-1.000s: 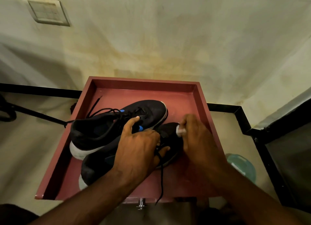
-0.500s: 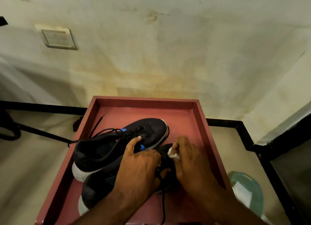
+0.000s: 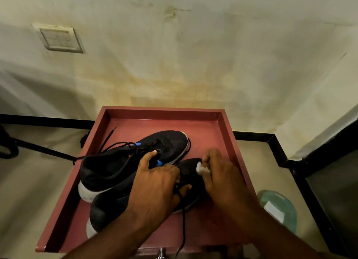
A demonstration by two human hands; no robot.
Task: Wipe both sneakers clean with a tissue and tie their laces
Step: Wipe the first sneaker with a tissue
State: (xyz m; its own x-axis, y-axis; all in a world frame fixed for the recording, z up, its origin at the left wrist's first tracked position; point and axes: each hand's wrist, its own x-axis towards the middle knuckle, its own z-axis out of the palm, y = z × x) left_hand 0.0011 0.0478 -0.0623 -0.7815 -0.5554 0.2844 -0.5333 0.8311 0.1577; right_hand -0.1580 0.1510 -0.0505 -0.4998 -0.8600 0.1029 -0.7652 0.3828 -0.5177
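Two black sneakers with white soles lie side by side in a reddish tray [image 3: 228,130]. The far sneaker [image 3: 135,158] has loose laces trailing over the tray's left rim. My left hand [image 3: 157,187] lies over the middle of the near sneaker [image 3: 108,210] and holds it down, thumb under its lace. My right hand [image 3: 220,177] pinches a small white tissue [image 3: 202,169] against the near sneaker's toe. One lace of the near sneaker hangs over the tray's front edge.
The tray stands close to a stained wall with a switch plate [image 3: 58,38]. A pale green container [image 3: 279,208] lies on the floor to the right of the tray. A black frame [image 3: 310,191] runs along the right. A dark rod [image 3: 42,152] crosses the floor at left.
My right hand with the tissue has shifted slightly left across the near sneaker's toe. The view has tilted upward, so the tray sits lower in frame. My left hand stays on the shoe.
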